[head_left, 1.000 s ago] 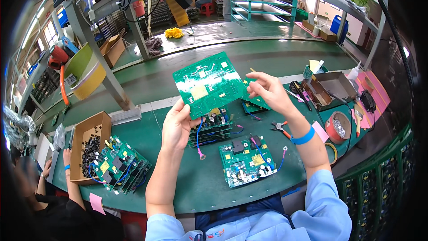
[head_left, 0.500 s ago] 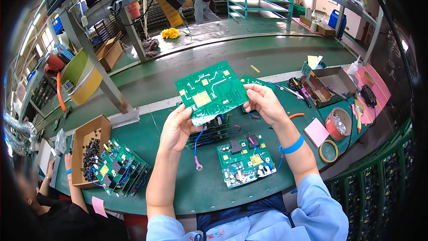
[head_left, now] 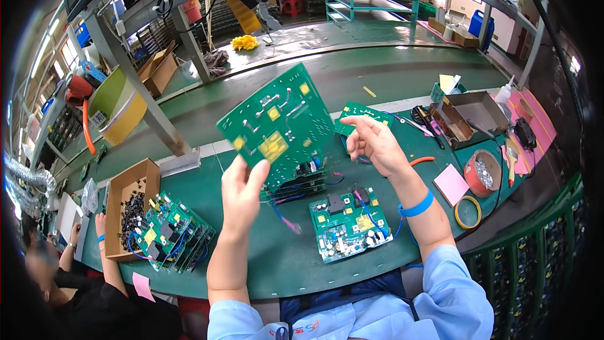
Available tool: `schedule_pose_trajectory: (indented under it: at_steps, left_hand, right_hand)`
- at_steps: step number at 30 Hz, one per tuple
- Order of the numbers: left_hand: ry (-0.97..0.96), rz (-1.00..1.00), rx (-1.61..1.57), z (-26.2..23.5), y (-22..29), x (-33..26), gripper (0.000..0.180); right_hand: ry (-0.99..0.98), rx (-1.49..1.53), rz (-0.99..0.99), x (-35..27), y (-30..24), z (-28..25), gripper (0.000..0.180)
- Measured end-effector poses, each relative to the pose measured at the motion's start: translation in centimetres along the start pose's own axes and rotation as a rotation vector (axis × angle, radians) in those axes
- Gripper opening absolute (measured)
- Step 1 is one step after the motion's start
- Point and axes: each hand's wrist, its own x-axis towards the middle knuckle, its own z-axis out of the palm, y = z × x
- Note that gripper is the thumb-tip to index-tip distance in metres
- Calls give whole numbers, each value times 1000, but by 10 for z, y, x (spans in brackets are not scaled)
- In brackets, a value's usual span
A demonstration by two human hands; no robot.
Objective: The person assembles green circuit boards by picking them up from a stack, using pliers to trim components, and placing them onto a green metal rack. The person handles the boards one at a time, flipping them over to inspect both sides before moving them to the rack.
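A large green circuit board (head_left: 286, 113), with yellow patches and solder marks on the side I see, is held up and tilted in my left hand (head_left: 243, 195). The thumb and fingers grip its lower left corner. My right hand (head_left: 375, 143) is off the board, just right of it, fingers loosely bent and apart with nothing in them. Below the held board is a stack of boards (head_left: 296, 186), partly hidden. A single populated board (head_left: 349, 226) with blue wires lies in front of me. Behind my right hand, another green board (head_left: 363, 115) is partly covered.
At left, a cardboard box (head_left: 151, 179) of small black parts stands beside another board stack (head_left: 179, 233). A co-worker's hand (head_left: 100, 223) rests near that box. At right are a pink note pad (head_left: 451, 186), a tape roll (head_left: 467, 212), a red tub (head_left: 481, 176) and an open tray (head_left: 472, 116).
My right hand has let go of the circuit board and moved slightly away. My left hand has turned the board more upright, its far right corner rising.
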Motion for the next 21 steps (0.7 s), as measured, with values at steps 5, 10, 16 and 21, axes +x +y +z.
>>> schedule_pose_trajectory:
  at_steps: [5,10,16,21]
  left_hand:
    - [85,917,935,4,17,-5,23]
    - [-150,940,998,14,6,-1,21]
    - [31,767,846,13,-20,12,36]
    - [157,257,323,5,-24,16,26]
  right_hand:
    - [-328,473,95,-5,-13,13,67]
    - [-69,338,116,-7,-12,14,31]
    - [50,296,30,-1,0,16,24]
    - [107,276,-4,4,7,8,24]
